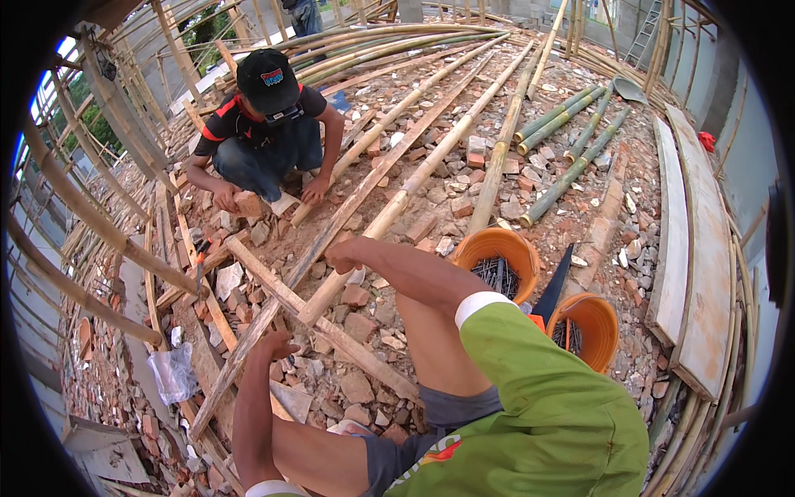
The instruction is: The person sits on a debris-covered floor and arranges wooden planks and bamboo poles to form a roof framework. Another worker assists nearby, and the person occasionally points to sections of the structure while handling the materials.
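- You squat on a floor of broken brick rubble (364, 389), ringed by bent bamboo framing.
- Your left hand (277, 344) rests closed on a wooden slat (273, 311) that runs from lower left up to the right.
- Your right hand (341, 257) curls over the near end of a bamboo pole (397, 203), whose length runs away up-right; its fingers are hidden underneath.
- A second slat (331, 331) crosses between your hands.
- Two orange buckets (497, 248) of nails sit right of your knee.
- A crouching person (265, 132) opposite holds a brick.

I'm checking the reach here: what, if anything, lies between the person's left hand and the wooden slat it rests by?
Nothing visible does. The left hand already touches the wooden slat lying on the rubble. The right hand sits on the bamboo pole just above it, also with nothing between.
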### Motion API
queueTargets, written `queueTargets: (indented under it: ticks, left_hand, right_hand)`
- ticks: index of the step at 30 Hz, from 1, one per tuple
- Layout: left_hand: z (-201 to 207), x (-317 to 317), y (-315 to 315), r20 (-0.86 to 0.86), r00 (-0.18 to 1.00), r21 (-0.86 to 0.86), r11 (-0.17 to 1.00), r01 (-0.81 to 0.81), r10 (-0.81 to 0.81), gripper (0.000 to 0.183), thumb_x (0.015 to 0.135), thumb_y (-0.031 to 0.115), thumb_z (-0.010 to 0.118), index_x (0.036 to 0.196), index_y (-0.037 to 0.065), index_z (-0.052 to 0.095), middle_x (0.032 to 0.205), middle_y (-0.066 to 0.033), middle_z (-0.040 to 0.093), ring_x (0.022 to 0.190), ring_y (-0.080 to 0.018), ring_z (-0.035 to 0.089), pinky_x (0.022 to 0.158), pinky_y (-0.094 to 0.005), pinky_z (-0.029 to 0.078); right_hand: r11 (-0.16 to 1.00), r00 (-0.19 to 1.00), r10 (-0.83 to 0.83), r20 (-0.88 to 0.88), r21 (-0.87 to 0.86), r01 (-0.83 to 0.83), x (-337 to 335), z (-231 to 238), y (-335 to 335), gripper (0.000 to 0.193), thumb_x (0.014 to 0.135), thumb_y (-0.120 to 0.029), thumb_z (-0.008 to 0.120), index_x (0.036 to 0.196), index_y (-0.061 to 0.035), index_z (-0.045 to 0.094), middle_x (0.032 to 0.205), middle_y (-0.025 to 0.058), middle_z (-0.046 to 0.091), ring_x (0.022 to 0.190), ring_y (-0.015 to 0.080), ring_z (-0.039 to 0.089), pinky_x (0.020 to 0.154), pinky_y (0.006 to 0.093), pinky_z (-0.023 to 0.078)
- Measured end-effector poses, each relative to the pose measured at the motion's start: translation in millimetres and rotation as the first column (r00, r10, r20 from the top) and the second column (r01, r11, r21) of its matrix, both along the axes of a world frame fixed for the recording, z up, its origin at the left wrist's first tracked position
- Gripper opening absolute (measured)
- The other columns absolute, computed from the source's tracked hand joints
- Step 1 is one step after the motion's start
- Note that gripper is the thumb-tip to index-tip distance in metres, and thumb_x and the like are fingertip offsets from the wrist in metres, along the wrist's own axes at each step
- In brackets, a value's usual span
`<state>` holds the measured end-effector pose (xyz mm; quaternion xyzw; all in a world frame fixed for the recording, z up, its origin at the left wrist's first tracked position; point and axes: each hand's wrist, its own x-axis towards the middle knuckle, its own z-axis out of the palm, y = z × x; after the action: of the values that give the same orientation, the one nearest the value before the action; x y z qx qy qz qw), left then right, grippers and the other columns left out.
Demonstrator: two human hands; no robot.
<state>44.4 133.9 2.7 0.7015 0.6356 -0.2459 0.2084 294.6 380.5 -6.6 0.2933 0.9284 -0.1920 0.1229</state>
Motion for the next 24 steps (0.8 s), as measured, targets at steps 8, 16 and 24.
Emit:
queueTargets:
  ticks: [8,16,24]
  left_hand:
    - [-0.6,-3.6,-31.9,0.091,0.995,0.048,0.998,-0.052,0.047,0.056,0.085,0.045,0.056,0.114,-0.001,0.062,0.111,-0.0250,0.062,0.107,-0.0384,0.058,0.094,-0.0444,0.045]
    - [6.2,4.9,-42.9,0.048,0.979,-0.025,0.980,-0.196,0.197,0.060,0.086,0.048,0.055,0.127,0.005,0.056,0.129,-0.0209,0.054,0.120,-0.0368,0.050,0.102,-0.0444,0.039]
    - [6.5,7.7,-38.7,0.065,0.976,0.025,0.978,-0.209,0.207,0.059,0.083,0.046,0.061,0.126,0.006,0.057,0.127,-0.0192,0.055,0.118,-0.0341,0.052,0.099,-0.0428,0.043]
  right_hand:
    - [0.994,0.995,0.076,0.070,-0.078,-0.071,7.7,65.8,-61.0,0.047,0.080,-0.011,0.051,0.127,-0.0048,0.047,0.092,0.0177,0.066,0.066,0.0276,0.067,0.054,0.0389,0.053]
    - [0.987,0.956,0.149,0.254,0.013,-0.157,1.9,99.3,-86.7,0.032,0.080,-0.012,0.051,0.106,0.0022,0.063,0.095,0.0134,0.069,0.077,0.0269,0.069,0.062,0.0401,0.055]
    - [0.992,0.997,-0.033,0.066,-0.119,0.041,18.4,114.0,-99.6,0.044,0.081,-0.013,0.049,0.122,-0.0019,0.056,0.103,0.0179,0.065,0.068,0.0265,0.069,0.057,0.0369,0.056]
